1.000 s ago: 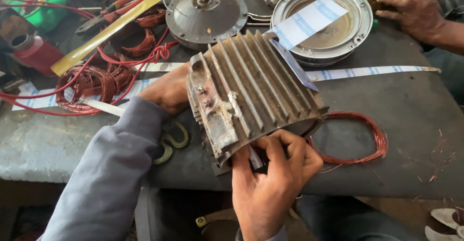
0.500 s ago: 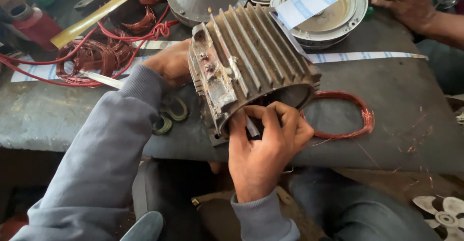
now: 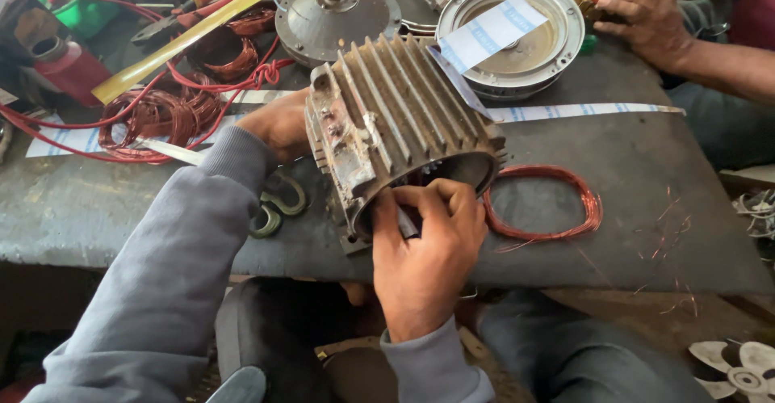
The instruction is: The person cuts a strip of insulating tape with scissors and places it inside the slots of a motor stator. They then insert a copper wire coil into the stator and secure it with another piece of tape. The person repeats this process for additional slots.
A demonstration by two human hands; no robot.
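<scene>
Copper wire bundle (image 3: pixel 157 120) in the left part of the frame on the bench (image 3: pixel 662 209). Left hand (image 3: pixel 278 124) pressed against the finned motor casing (image 3: pixel 395 124) mid-frame, finger state hidden. Right hand (image 3: pixel 424 245) at the casing's open end, fingers (image 3: pixel 440 197) curled over the rim. Loose wire loop (image 3: pixel 545 201) lying just right.
</scene>
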